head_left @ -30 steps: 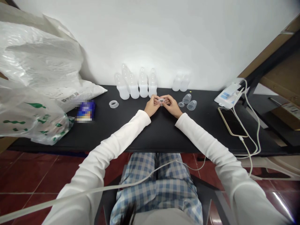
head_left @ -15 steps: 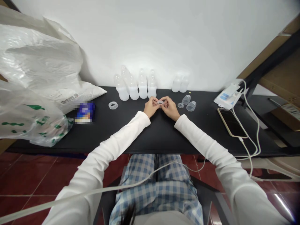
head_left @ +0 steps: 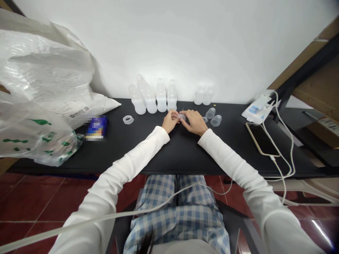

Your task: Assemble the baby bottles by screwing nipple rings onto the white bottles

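Observation:
My left hand (head_left: 170,121) pinches a translucent bottle collar ring (head_left: 181,116) from the left, above the black table. From the right, the fingers of my right hand (head_left: 195,122) close on the same ring; whatever sits inside it is too small to make out. Just beyond my hands, several capped white baby bottles (head_left: 151,102) stand by the wall. Two bottles without caps (head_left: 199,96) are further right. Close to my right hand lie two clear dome caps (head_left: 216,120) and a small clear piece, partly hidden by that hand.
Another pale collar ring (head_left: 128,120) lies on the left of the black table (head_left: 148,155). Plastic bags (head_left: 47,70) and a blue packet (head_left: 96,127) are further left. At right are a phone (head_left: 262,139), a white power strip (head_left: 256,109) and loose cables (head_left: 291,148).
My right hand has turned and shifted slightly right, with its back now more on top. The ring has tilted between my fingers. My left hand has barely moved.

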A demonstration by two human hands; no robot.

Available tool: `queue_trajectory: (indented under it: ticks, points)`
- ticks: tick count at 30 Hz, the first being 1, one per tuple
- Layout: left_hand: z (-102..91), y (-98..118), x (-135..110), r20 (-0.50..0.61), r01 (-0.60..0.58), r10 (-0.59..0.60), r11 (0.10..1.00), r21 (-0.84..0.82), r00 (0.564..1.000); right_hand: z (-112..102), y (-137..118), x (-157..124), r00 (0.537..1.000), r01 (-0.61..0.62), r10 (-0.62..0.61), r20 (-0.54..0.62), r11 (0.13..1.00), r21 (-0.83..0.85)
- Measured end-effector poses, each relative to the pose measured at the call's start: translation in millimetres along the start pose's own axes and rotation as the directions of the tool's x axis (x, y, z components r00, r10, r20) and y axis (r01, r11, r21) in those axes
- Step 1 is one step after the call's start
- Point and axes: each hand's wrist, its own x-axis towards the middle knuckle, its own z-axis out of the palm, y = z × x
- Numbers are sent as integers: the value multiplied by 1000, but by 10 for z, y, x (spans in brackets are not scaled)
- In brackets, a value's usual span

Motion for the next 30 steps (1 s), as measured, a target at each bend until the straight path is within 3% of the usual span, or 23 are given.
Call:
queue_trajectory:
  ticks: [2,4,9,11,14,18,22,26,30]
  points:
    - [-8,-38,22,3,-9,9,1000,2,1000,-105,37,26,999,-25,22,-28,993,-116]
    - [-17,-68,36,11,-31,30,999,17,999,-209,138,46,984,-147,123,-128,969,-201]
    - [-28,-83,36,9,-78,78,996,30,997,-377,507,22,899,-376,276,-341,885,-275]
    - [-28,-77,38,-12,-80,80,996,25,997,-367,561,7,889,-377,270,-369,890,-256]
    - [-30,-66,44,-47,-81,82,997,21,996,-254,454,9,911,-310,233,-340,931,-192]
    - [-18,-33,23,-34,-128,128,992,5,991,-27,147,13,962,-222,216,-170,975,-20]
    - [30,29,-28,50,-186,187,982,-23,981,84,-6,-1,972,-213,227,-64,961,179]
    - [70,51,-15,88,-221,222,975,-21,971,51,22,0,943,-210,267,-199,940,267]
    - [132,-32,175,52,-213,209,972,104,977,-14,80,-3,860,-249,328,-391,938,240]
